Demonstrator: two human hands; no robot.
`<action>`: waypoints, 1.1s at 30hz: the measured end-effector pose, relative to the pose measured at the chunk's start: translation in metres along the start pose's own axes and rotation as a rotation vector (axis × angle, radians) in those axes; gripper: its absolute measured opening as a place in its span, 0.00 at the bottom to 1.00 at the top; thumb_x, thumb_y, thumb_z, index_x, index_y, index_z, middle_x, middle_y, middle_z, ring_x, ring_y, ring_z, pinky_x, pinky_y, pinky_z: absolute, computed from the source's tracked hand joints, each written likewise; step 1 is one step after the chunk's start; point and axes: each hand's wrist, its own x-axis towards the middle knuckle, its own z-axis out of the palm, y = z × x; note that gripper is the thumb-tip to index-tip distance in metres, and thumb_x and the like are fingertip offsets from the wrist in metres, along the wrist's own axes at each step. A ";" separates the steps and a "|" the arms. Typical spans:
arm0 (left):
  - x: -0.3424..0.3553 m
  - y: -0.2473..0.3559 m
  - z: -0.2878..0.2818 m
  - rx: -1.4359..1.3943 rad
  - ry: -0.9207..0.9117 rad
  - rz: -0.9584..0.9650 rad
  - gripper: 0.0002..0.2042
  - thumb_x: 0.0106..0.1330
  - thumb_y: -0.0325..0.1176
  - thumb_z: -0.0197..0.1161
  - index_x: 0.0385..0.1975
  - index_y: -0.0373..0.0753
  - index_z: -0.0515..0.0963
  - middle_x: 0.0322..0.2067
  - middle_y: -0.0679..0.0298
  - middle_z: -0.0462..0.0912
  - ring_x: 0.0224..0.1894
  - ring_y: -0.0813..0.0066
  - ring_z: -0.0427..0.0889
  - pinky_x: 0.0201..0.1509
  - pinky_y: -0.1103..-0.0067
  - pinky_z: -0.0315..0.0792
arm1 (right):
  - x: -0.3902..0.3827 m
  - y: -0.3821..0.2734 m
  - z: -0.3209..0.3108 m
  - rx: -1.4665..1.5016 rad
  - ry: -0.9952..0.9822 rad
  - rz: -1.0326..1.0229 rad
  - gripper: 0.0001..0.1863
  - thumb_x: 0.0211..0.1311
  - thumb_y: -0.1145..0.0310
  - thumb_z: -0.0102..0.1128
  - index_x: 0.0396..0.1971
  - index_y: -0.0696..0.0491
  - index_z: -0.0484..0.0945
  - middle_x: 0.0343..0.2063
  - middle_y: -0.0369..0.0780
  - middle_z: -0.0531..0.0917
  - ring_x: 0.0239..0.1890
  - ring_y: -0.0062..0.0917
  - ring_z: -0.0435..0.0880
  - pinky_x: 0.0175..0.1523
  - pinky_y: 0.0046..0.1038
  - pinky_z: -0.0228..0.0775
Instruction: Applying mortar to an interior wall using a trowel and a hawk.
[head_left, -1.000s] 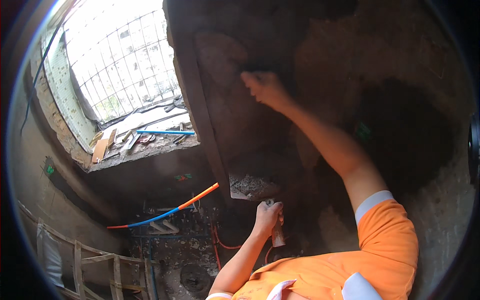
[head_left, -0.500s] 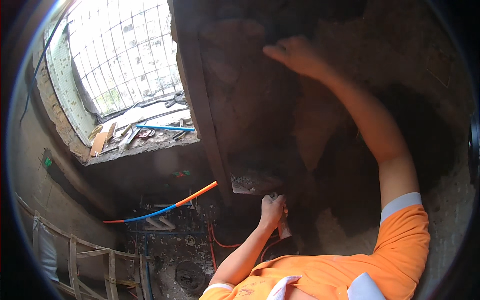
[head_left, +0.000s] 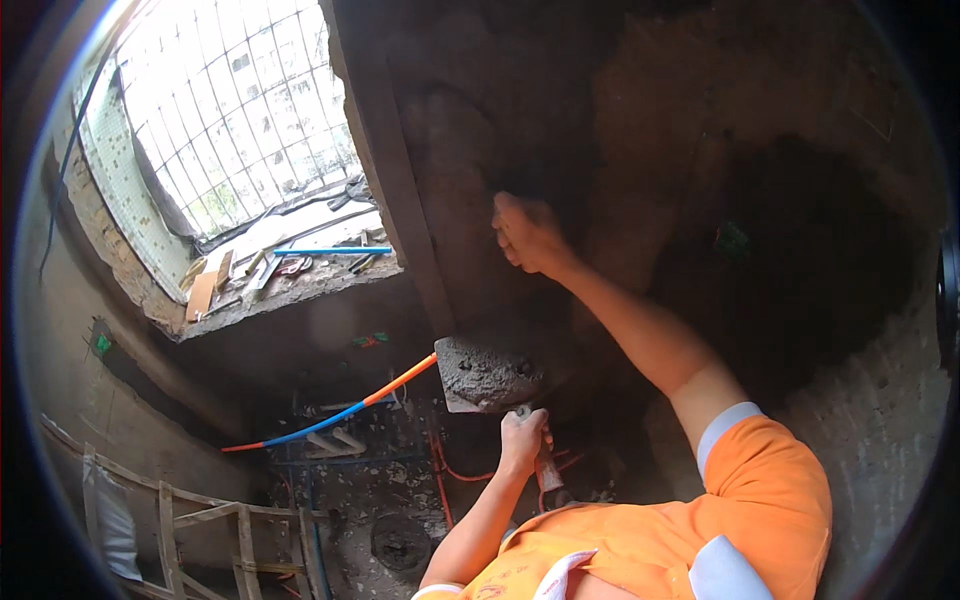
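My left hand (head_left: 521,440) is closed around the handle (head_left: 547,472) of a mortar board. The flat board (head_left: 470,405) points away from me, with a heap of wet grey mortar (head_left: 488,370) on it. Higher up, in front of the dark plastered wall (head_left: 640,130), my right hand (head_left: 530,237) is closed with its fingers curled. Whatever it grips is lost against the dark wall, so I cannot make it out.
A barred window (head_left: 240,100) opens at upper left. Tools and offcuts lie on its sill (head_left: 290,290). An orange and blue pipe (head_left: 340,415) runs left of the board. A wooden frame (head_left: 170,520) stands at lower left; red tubing (head_left: 445,480) lies below.
My right hand has come down and left along the wall, its arm bending lower. My left hand has shifted slightly left and down, and the board now shows more of its mortar.
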 end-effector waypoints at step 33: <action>0.003 -0.004 -0.037 0.186 0.087 -0.198 0.09 0.57 0.29 0.60 0.16 0.38 0.70 0.13 0.65 0.71 0.12 0.74 0.70 0.15 0.76 0.66 | -0.153 0.129 -0.104 -0.978 -0.280 -0.603 0.13 0.49 0.58 0.68 0.22 0.50 0.76 0.17 0.37 0.76 0.22 0.33 0.79 0.24 0.32 0.69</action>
